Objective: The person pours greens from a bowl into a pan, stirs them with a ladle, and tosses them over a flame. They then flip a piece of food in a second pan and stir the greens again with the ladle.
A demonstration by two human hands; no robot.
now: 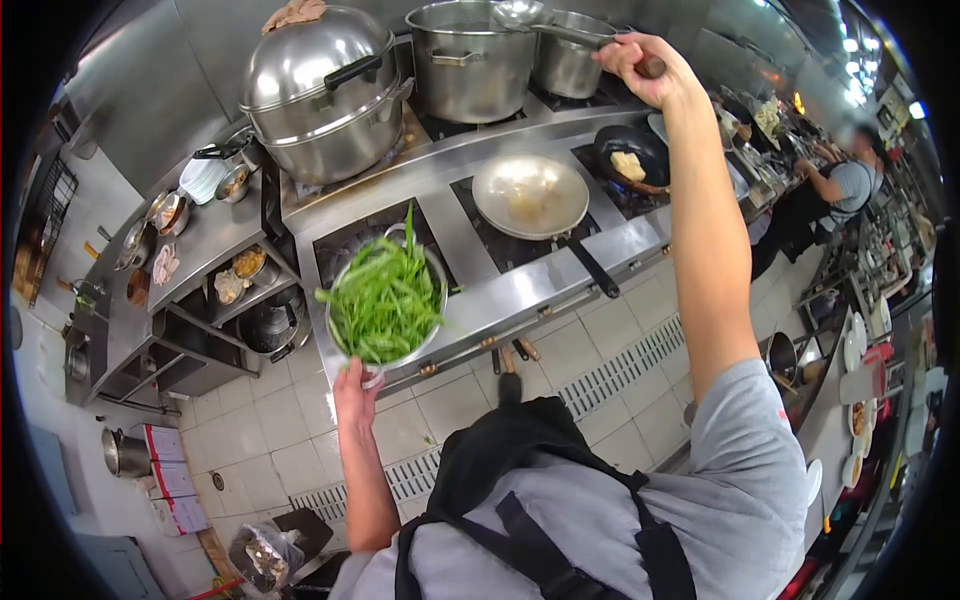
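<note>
My left hand (354, 392) is closed on the near edge of a round metal bowl (441, 290) with small loop handles. Cut green leafy vegetables (385, 300) heap above its rim, over the left burner. My right hand (645, 70) is stretched far forward, its fingers wrapped round the wooden-ended handle of a ladle (575, 35). The ladle's round head reaches over the rims of a tall stockpot (475, 75) and a smaller pot (575, 65). Between my hands, a pale frying pan (530, 197) with brownish residue sits on the middle burner, its black handle towards me.
A dark wok (632, 150) holding yellowish food stands at the right. A large domed steamer (325, 90) is at the back left. Bowls line the left counter (205, 225). Another person (835, 185) works at the far right. A grated drain (620, 370) crosses the floor.
</note>
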